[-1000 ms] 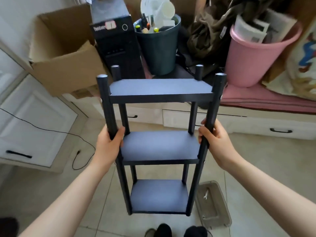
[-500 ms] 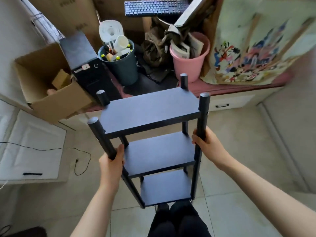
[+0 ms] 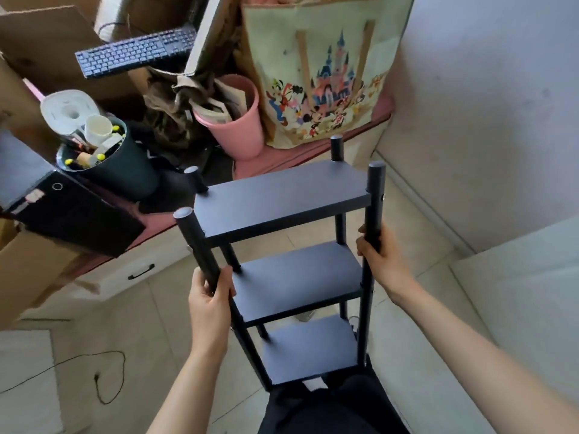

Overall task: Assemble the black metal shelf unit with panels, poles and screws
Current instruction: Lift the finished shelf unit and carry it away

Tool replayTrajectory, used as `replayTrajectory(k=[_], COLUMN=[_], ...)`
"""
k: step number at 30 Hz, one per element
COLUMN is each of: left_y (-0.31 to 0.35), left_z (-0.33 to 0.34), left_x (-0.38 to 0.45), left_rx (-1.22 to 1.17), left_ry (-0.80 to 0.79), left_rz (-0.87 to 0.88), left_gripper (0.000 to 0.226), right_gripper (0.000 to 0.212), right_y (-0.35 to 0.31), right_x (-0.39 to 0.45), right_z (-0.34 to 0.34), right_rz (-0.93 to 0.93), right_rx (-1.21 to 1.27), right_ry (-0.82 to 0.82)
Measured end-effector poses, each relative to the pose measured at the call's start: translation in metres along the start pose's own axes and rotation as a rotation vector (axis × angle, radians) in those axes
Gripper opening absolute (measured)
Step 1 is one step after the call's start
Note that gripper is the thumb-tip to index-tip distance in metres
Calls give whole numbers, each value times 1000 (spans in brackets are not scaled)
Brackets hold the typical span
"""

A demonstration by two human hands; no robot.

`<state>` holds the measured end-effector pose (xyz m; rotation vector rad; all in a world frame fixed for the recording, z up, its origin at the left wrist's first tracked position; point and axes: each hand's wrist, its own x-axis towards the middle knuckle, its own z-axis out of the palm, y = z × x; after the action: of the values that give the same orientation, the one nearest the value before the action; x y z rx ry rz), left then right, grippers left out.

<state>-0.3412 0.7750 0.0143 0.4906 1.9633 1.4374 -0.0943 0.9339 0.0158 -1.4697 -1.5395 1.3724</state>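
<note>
In the head view, the black shelf unit [image 3: 286, 264] stands assembled, three panels stacked between four poles, its long axis running up and down but leaning so the top tips away from the person toward the pink bucket [image 3: 238, 120]. The top panel [image 3: 282, 197] lies nearest the bucket, the middle panel [image 3: 297, 281] below it, and the bottom panel [image 3: 310, 350] farthest from the bucket, close to the person's dark-clothed legs [image 3: 329, 405]. The left hand [image 3: 209, 303] has its fingers wrapped round the near-left pole [image 3: 200, 249] between the top and middle panels; the right hand [image 3: 380, 258] is curled round the near-right pole [image 3: 372, 227] at about the same level. Each pole ends in a rounded cap standing proud of the top panel. The feet of the unit are hidden behind the legs, so whether they touch the floor cannot be told. The far-left pole is partly covered by the panels. Beside the bucket leans a cartoon-print bag [image 3: 322, 73]; on the bucket's other side sits a dark bin [image 3: 122, 170] crammed with small items that are hard to make out.
</note>
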Motion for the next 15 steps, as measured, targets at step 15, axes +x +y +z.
replayTrajectory(k=[15], left_y=[82], left_z=[251], left_x=[30], left_rx=[3], left_ry=[-149], left_rz=[146], left_gripper=[31], right_gripper=[19], right_y=[9], right_x=[127], right_z=[-211], right_rz=[16], right_rx=[13], right_ry=[127])
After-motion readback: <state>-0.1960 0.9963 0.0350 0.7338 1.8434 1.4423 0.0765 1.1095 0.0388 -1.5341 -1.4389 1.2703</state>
